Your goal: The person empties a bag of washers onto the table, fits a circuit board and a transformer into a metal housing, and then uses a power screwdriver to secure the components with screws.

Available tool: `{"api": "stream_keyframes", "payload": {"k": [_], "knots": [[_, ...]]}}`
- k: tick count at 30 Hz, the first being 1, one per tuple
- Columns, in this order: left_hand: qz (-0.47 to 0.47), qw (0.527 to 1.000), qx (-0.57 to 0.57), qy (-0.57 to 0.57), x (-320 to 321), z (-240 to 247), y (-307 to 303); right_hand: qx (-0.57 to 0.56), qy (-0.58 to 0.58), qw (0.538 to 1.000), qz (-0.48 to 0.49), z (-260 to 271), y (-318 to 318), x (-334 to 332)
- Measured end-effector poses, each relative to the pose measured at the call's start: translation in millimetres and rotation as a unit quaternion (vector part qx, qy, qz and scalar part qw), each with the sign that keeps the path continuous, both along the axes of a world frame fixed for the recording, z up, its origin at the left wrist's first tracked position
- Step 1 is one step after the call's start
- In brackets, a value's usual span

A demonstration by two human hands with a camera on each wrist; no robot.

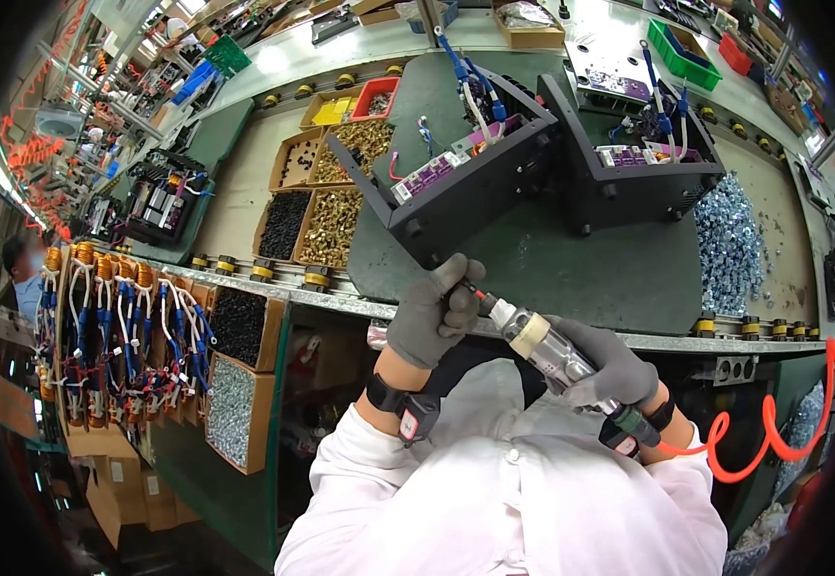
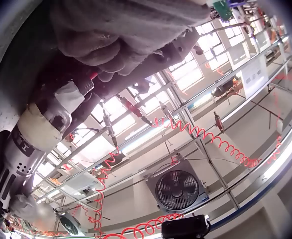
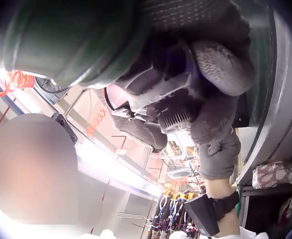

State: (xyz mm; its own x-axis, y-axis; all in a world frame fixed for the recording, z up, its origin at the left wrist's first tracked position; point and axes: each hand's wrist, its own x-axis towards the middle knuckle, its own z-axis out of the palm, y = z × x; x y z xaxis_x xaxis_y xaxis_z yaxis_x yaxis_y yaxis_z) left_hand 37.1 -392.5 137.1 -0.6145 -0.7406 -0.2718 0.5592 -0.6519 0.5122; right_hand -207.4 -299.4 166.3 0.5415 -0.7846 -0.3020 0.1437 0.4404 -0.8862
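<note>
My right hand (image 1: 609,365), in a grey glove, grips the body of a silver air screwdriver (image 1: 542,348) that slants up and left. Its nose reaches the left hand (image 1: 434,312), also gloved, whose curled fingers pinch at the screwdriver's bit (image 1: 480,293). Any small part between those fingertips is hidden. In the left wrist view, the screwdriver's pale-banded nose (image 2: 44,122) lies just below the curled fingers (image 2: 106,55). Just beyond the hands, a black metal housing (image 1: 475,192) with a purple circuit board stands tilted on the green mat (image 1: 533,269).
A second black housing (image 1: 638,192) stands to the right, near a heap of silvery fasteners (image 1: 729,240). Boxes of brass parts (image 1: 333,226) and black screws (image 1: 283,223) sit left. Wired coils (image 1: 130,326) hang along the left edge. A red coiled hose (image 1: 768,432) trails right.
</note>
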Motion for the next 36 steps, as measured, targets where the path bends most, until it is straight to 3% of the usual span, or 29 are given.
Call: {"api": "stream_keyframes", "payload": {"k": [3, 5, 7, 9, 15, 16, 18, 21, 28, 30, 36], "knots": [[0.04, 0.995, -0.025, -0.082, -16.1, 7.8, 10.9, 0.042, -0.074, 0.996, -0.028, -1.7, -3.9, 2.4], [0.098, 0.991, 0.047, -0.079, -25.7, -2.2, 14.8, 0.031, 0.011, 0.987, -0.156, -3.3, -8.8, 7.0], [0.089, 0.99, 0.099, -0.037, -12.1, -12.8, 12.3, -0.002, 0.062, 0.985, -0.162, -3.6, -22.5, 2.8], [0.022, 0.989, 0.103, 0.106, 1.8, -30.9, 11.1, -0.006, 0.077, 0.985, -0.155, -16.2, -30.9, -2.2], [0.03, 0.983, 0.023, 0.178, 15.5, -50.2, 15.3, 0.0, 0.066, 0.989, -0.131, -21.5, -39.8, -0.2], [0.03, 0.983, 0.023, 0.179, 12.1, -40.5, 17.5, 0.0, 0.066, 0.989, -0.131, -21.7, -39.5, 0.0], [0.171, 0.979, 0.114, 0.006, 2.6, -13.1, 22.6, 0.008, 0.048, 0.99, -0.134, -21.8, -40.1, 1.4], [0.19, 0.974, 0.123, 0.011, 4.8, -18.0, 19.7, -0.008, 0.063, 0.985, -0.162, -27.7, -41.0, 6.6], [0.149, 0.981, 0.082, 0.091, 6.7, -38.2, 7.5, 0.032, -0.025, 0.99, -0.133, -22.2, -33.1, -3.3], [0.141, 0.985, 0.09, 0.046, 1.9, -35.5, 3.5, 0.062, -0.087, 0.993, -0.047, -20.0, -24.0, -8.4], [0.115, 0.992, 0.041, 0.005, -8.5, -10.7, 4.6, 0.048, -0.058, 0.997, -0.018, -7.1, -3.0, -1.1]]}}
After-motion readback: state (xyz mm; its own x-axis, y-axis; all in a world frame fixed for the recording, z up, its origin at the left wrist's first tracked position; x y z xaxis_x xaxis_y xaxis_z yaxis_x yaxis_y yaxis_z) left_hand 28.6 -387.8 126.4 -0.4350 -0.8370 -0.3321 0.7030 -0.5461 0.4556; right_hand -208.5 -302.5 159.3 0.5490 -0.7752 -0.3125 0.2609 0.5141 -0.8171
